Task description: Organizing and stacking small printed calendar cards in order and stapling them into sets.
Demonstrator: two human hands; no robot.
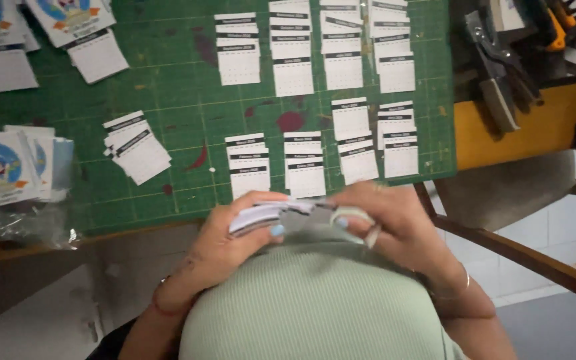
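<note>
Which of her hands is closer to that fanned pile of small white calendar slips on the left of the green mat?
Left. The left hand lies just below-right of the fanned pile of white slips; the right hand sits farther right.

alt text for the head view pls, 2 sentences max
Both hands, left hand and right hand, hold a small stack of paper cards close to the body. Beyond them a green cutting mat carries rows of small calendar sheets.
</note>
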